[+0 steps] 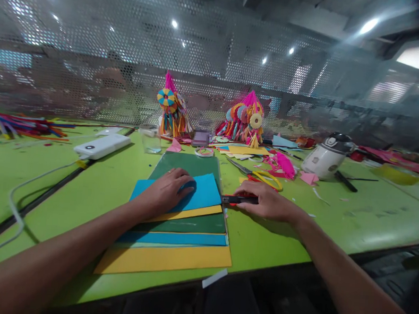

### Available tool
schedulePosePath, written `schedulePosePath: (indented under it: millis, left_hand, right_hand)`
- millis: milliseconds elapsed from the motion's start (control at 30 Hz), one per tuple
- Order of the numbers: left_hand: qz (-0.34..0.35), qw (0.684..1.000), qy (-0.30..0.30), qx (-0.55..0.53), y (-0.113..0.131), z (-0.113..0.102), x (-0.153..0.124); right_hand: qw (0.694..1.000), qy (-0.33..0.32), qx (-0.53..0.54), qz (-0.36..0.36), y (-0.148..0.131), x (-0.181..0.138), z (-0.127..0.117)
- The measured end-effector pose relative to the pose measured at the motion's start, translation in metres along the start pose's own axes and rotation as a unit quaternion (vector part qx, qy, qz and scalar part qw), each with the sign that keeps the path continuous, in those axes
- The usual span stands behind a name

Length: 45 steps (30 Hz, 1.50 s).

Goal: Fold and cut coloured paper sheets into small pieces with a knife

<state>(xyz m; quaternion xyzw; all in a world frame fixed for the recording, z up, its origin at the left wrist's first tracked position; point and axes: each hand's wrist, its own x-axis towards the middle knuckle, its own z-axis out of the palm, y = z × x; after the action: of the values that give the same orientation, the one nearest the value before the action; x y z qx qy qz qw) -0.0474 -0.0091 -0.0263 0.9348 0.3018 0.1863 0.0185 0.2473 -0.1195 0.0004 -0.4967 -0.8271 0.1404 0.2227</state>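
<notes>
My left hand (pixel 172 188) lies over a blue paper sheet (pixel 207 187), fingers stretched out and pressing on it. A yellow sheet (pixel 206 211) shows just under the blue one. Both rest on a dark green board (pixel 194 225). In my right hand (pixel 267 201) is a slim black-and-red utility knife (pixel 240 200), held level, its tip pointing left at the blue sheet's right edge. Whether its blade is out I cannot tell. More blue paper (pixel 176 239) and a yellow-orange sheet (pixel 167 261) lie at the board's near edge.
Scissors (pixel 254 171) with yellow handles lie just beyond my right hand. A white power bank (pixel 101 146) with a cable, a clear cup (pixel 150 139), colourful paper tassel ornaments (pixel 249 119) and a white-and-black bottle (pixel 326 157) stand about. Paper scraps litter the green table (pixel 268 248).
</notes>
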Motion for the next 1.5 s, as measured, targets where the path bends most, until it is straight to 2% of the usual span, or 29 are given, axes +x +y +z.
schedulePosePath:
  millis: [133,233,667,967,1267,1500]
  left_hand:
    - [0.026,1.000,-0.011,0.009,0.003,-0.001,0.001]
    - [0.034,0.999,-0.006,0.030,0.005,-0.002,0.001]
    - [0.060,0.996,0.008,0.065,0.000,0.004,0.003]
    - [0.051,0.996,-0.006,0.075,0.003,0.002,0.003]
    - [0.055,0.995,0.004,0.079,0.003,0.002,0.003]
    - [0.051,0.996,0.004,0.075,0.003,0.004,0.004]
  right_hand:
    - [0.998,-0.061,0.016,0.011,0.001,-0.004,-0.007]
    - [0.996,-0.081,0.021,0.008,0.006,-0.008,-0.007]
    - [0.997,-0.054,0.042,-0.036,0.009,-0.020,-0.002]
    - [0.998,-0.059,0.030,-0.009,0.011,-0.033,-0.004]
    - [0.997,-0.061,0.053,-0.013,0.005,-0.020,-0.001]
    - [0.997,-0.070,0.010,0.009,0.002,-0.032,-0.004]
